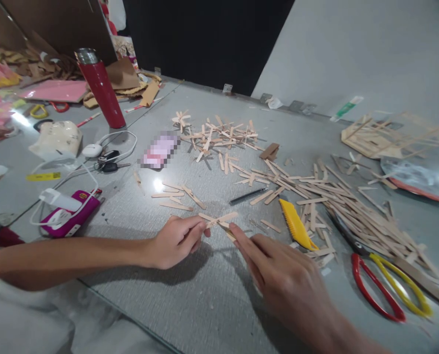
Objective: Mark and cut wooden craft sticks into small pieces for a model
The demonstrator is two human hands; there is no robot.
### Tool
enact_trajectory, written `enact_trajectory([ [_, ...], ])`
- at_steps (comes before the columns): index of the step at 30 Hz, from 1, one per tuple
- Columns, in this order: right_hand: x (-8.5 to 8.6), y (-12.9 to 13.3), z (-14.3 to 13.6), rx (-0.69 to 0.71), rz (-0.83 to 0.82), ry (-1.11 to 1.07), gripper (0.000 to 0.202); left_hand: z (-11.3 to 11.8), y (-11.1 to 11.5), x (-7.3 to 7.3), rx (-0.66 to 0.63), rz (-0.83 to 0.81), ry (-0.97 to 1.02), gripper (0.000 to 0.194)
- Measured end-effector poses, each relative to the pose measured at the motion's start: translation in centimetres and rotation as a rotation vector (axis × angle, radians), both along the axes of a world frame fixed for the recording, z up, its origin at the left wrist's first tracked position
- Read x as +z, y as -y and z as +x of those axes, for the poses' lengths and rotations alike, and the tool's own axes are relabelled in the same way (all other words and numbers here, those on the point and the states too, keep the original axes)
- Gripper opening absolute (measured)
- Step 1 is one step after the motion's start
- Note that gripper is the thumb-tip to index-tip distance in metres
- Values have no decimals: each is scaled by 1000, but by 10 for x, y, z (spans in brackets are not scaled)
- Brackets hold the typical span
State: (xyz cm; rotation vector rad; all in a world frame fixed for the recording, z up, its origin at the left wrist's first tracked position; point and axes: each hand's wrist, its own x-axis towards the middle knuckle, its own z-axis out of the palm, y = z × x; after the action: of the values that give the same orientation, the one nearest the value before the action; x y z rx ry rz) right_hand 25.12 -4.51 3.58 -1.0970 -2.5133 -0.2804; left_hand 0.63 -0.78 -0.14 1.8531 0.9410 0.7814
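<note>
In the head view, my left hand (180, 240) is closed, its thumb and fingertips pinching the left end of a small cross of joined wooden craft sticks (227, 216) above the table. My right hand (278, 265) is closed as well, index finger stretched along a slim piece whose dark, narrow tip meets the sticks near the crossing. Most of that piece is hidden under the fingers, so its kind is unclear. A few loose craft sticks (175, 205) lie just beyond my left hand. Beyond my right hand are a black pen (248, 196) and a yellow comb-like tool (296, 225).
A large heap of craft sticks (367, 221) and red-and-yellow-handled scissors (378, 285) lie to the right. Star-shaped stick pieces (219, 135) sit at the back. On the left are a purple power bank (72, 214), keys (110, 162), a phone (160, 150) and a red flask (101, 91).
</note>
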Motion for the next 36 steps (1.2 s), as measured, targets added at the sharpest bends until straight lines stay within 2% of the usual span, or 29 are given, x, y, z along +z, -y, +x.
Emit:
enact_trajectory([
  [10, 4, 2, 1, 53, 16, 29, 54, 1, 1, 1, -7, -16, -21, 36],
  [18, 4, 2, -1, 4, 81, 60, 47, 1, 1, -2, 8, 43, -10, 35],
  [22, -1, -1, 3, -63, 47, 45, 38, 1, 1, -2, 112, 155, -1, 34],
  [24, 0, -2, 4, -109, -24, 66, 34, 0, 0, -1, 161, 264, -12, 30],
  [27, 4, -3, 4, -203, -259, 166, 28, -4, -3, -1, 159, 457, -22, 23],
  [30, 8, -1, 5, -251, -455, 238, 28, -9, -9, -4, 172, 530, -67, 22],
  [34, 13, -9, 20, -315, -501, 237, 25, -15, -18, -11, 249, 524, -203, 23],
  [36, 21, -23, 34, -458, -504, 256, 25, -17, -23, -14, 268, 530, -260, 22],
])
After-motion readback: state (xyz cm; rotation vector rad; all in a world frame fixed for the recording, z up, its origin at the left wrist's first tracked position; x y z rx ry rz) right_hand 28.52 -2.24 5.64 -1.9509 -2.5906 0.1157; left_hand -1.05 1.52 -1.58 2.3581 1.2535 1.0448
